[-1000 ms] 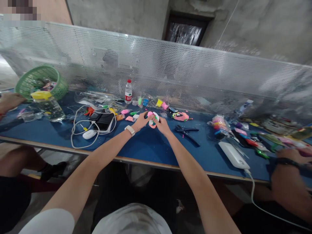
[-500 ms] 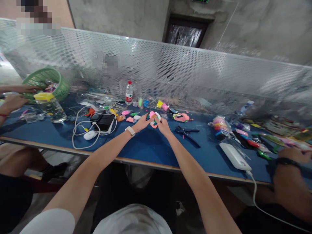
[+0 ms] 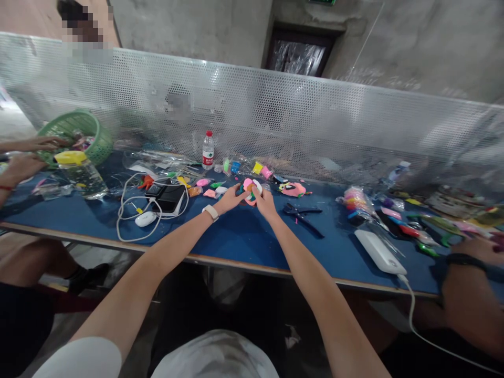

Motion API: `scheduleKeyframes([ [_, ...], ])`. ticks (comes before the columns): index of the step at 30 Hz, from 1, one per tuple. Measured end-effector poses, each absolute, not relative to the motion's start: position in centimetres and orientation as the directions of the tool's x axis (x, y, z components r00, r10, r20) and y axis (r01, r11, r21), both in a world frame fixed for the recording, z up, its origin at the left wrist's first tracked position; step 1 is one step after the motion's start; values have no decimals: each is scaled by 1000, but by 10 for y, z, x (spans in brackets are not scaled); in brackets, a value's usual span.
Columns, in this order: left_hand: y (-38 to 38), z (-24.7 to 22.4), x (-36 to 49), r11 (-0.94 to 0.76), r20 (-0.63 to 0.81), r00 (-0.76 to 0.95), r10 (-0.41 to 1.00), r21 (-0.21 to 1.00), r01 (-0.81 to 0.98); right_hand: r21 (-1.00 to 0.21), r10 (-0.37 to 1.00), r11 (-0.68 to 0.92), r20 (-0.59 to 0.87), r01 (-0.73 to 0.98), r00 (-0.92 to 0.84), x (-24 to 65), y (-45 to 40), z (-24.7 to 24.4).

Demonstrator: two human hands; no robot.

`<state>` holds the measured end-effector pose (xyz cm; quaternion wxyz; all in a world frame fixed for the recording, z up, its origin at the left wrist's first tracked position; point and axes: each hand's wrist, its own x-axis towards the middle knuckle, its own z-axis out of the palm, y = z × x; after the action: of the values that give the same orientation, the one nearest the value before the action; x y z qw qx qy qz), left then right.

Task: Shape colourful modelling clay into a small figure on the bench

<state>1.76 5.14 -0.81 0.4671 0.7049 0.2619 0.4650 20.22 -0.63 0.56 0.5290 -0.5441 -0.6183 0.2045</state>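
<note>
In the head view, look left first: a green plastic lattice basket (image 3: pixel 103 139) sits tilted, clear wrapping and pinkish bits inside, and a co-worker's hand (image 3: pixel 53 142) is at its mouth. Just in front, a clear jar with a yellow lid (image 3: pixel 71 157); something transparent in there, too blurred to call. Over to the middle, a clear plastic bottle with a red cap and red label (image 3: pixel 208 153) stands upright near the back edge. Far along to the right, a clear plastic bag of stacked bright colours (image 3: pixel 354 202), pink, yellow and blue showing through.

And centre stage, the left hand (image 3: pixel 232 198) pinches a small rounded pink, white, orange and green piece (image 3: pixel 248 184) between thumb and fingers, the right hand (image 3: pixel 265 203) gripping its other side, all of it above the blue tabletop (image 3: pixel 236 241). Just right, dark-blue-handled pliers (image 3: pixel 303 216) lie open; behind them, a flat salmon-pink figure (image 3: pixel 293 189). Nearer the front edge, a white oblong device (image 3: pixel 378 253) trails its cable. Behind the table runs a perforated silvery metal screen (image 3: pixel 299 115), then a bare grey wall (image 3: pixel 189 26) with a dark-framed opening (image 3: pixel 301 52).
</note>
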Motion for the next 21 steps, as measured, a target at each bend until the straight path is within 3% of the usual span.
scheduleKeyframes([
  [4, 51, -9, 18, -325, 314, 499, 807, 943, -69, -818, 867, 333, 461, 470, 188, 203, -4, 5],
  [10, 50, -5, 15, -384, 354, 466, 811, 923, -33, -873, 932, 278, 346, 400, 109, 204, -3, 2],
  [17, 54, -13, 19, -347, 359, 493, 793, 930, -120, -857, 906, 324, 403, 401, 131, 205, -2, 1],
  [21, 58, -19, 20, -344, 326, 558, 763, 936, -77, -875, 912, 317, 387, 366, 137, 205, -2, 1],
])
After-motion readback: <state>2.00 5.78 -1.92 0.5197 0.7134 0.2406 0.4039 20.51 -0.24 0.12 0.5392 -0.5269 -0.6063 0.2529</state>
